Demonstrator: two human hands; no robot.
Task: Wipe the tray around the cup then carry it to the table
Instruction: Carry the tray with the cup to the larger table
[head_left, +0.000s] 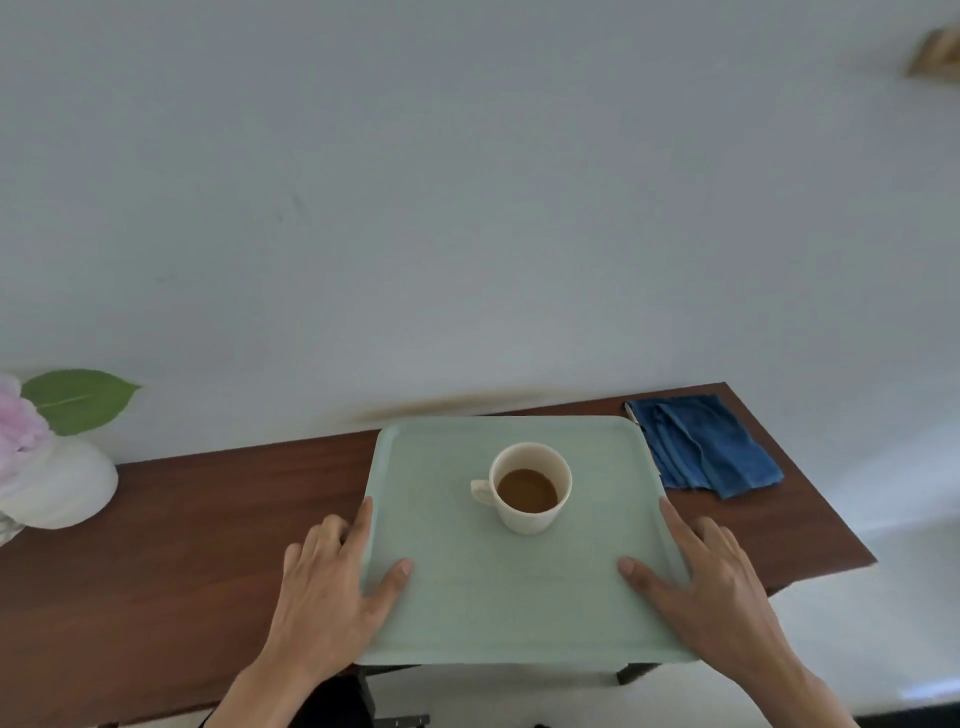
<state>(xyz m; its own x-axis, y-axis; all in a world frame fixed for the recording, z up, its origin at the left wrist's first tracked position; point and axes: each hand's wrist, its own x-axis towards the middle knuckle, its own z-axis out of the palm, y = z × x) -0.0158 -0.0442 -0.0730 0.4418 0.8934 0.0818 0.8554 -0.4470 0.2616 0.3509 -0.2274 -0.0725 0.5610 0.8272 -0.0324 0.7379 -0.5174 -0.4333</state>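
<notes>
both hands on the tray, set to lift

the tray (519, 597) lies square between the hands, its near edge hanging off the desk (156, 545); left hand (332, 587) clasps the left rim, right hand (711, 587) the right, thumbs on top, fingers spread along the edges. cup (530, 488) stands mid-tray, towards the far side, part full; cloth (706, 447) lies far right, just beside the tray

My pale mint-green tray (519, 613), plain, cream cup (531, 488) of brown drink, dark reddish-brown wood table (156, 571), crumpled deep blue cloth (706, 447), white vase (62, 488), pink flower (18, 421), green leaf (78, 400), grey-white wall (467, 208)
</notes>
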